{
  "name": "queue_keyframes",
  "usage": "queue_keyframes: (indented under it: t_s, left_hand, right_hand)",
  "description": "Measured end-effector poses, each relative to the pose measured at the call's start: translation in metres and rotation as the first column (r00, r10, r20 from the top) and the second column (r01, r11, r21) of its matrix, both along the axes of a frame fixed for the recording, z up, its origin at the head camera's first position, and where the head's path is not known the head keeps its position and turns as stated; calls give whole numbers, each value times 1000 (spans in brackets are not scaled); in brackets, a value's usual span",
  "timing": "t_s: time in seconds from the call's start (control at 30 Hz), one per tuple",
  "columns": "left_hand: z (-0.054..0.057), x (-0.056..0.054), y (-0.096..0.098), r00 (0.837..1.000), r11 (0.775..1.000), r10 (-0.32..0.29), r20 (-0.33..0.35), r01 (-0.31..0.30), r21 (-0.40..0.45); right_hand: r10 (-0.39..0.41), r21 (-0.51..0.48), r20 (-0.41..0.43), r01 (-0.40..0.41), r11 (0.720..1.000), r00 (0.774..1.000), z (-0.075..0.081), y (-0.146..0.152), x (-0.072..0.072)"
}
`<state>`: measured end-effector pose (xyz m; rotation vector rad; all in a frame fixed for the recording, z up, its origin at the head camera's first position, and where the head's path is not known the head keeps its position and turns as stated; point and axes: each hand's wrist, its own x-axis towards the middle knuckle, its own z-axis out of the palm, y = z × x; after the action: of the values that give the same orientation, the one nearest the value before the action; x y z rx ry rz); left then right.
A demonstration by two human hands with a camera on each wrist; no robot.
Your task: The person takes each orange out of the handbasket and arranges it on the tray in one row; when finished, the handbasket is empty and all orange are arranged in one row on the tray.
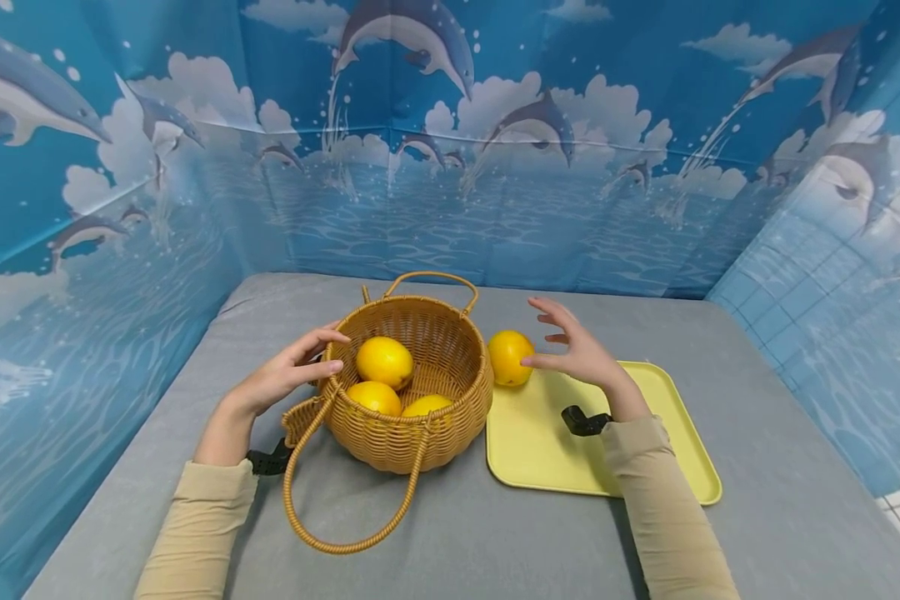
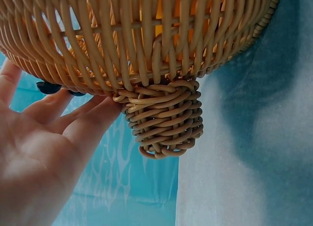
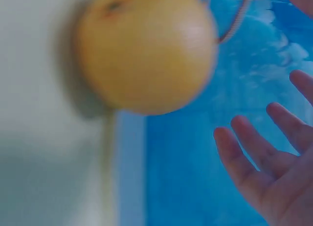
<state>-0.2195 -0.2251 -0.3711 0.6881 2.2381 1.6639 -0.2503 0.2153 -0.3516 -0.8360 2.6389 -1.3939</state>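
Observation:
A round wicker basket [image 1: 390,446] holds three yellow fruits, one of them a smooth oval fruit [image 1: 385,363] on the left. My left hand [image 1: 288,371] rests on the basket's left rim, thumb and fingertips at the edge. In the left wrist view, its fingers [image 2: 93,116] reach along the wicker beside a short woven stub [image 2: 164,121]. My right hand [image 1: 577,354] is spread above the tray, thumb tip overlapping a round yellow fruit [image 1: 509,358] in the head view. The right wrist view shows this fruit [image 3: 146,52] apart from the outstretched fingers [image 3: 259,152].
The fruit sits at the far left corner of a yellow tray [image 1: 547,450], close beside the basket. One basket handle [image 1: 337,547] droops toward the front; another handle [image 1: 435,274] stands at the back. Grey cloth [image 1: 450,533] covers the table, and a dolphin-print curtain [image 1: 450,225] surrounds it.

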Motion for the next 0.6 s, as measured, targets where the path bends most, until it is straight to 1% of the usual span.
queue_keyframes:
  t_s: [0.07, 0.17, 0.27, 0.37, 0.43, 0.5, 0.6]
  left_hand:
    - [0, 0, 0, 1000, 1000, 1, 2, -1, 1]
    - [1, 0, 0, 1000, 1000, 4, 4, -4, 0]
    - [2, 0, -1, 1000, 1000, 3, 2, -3, 2]
    - [2, 0, 0, 1000, 1000, 2, 3, -2, 4]
    - [2, 0, 0, 1000, 1000, 5, 3, -5, 3]
    - [2, 0, 0, 1000, 1000, 7, 4, -7, 2]
    - [0, 1, 0, 1000, 1000, 5, 5, -5, 3]
  right_hand:
    - [8, 1, -22, -8, 1000, 1000, 18, -5, 5]
    - [53, 12, -75, -52, 999, 996, 41, -16, 6]
    - [119, 35, -121, -116, 993, 985, 56, -27, -3]
    - [198, 91, -150, -186, 978, 969, 69, -40, -13]
    - [259, 134, -157, -240, 962, 953, 78, -51, -18]
    - [328, 170, -144, -303, 938, 934, 87, -65, -21]
    - [432, 183, -86, -412, 892, 898, 97, -86, -25]
